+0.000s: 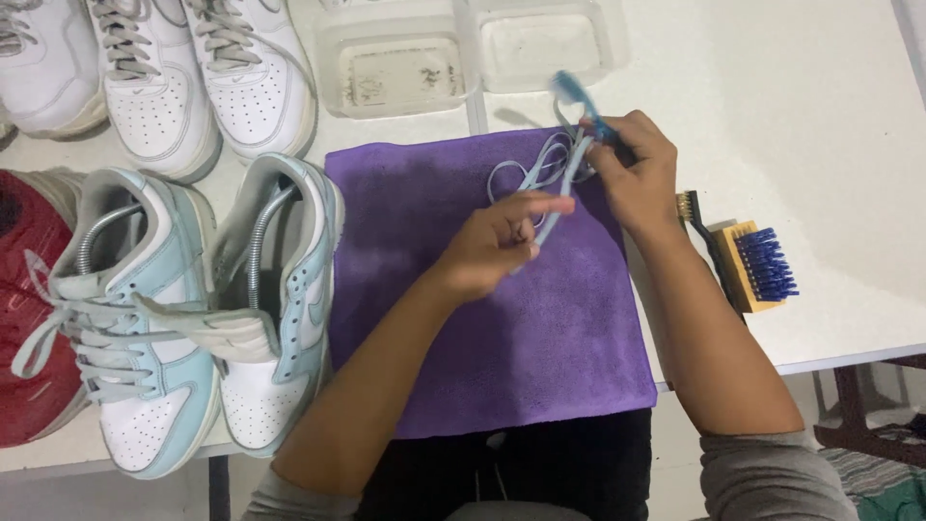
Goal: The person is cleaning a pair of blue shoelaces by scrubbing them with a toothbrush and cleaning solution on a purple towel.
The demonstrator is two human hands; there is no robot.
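Over a purple cloth (540,338) on the white table, my left hand (497,246) pinches one end of a light blue shoelace (550,178). My right hand (632,169) grips a small blue brush (576,96), blurred, with its head pointing up and left, and also touches the lace's upper part. The lace loops loosely on the cloth between the two hands. A pair of light blue and white sneakers (193,309) stands left of the cloth; the right one has no lace and a metal shoe tree inside.
Two clear plastic trays (463,58) sit at the back. White sneakers (183,77) line the back left, a red shoe (24,309) the far left. A wooden brush with blue bristles (757,265) and a thin brush (694,217) lie right of the cloth, near the table edge.
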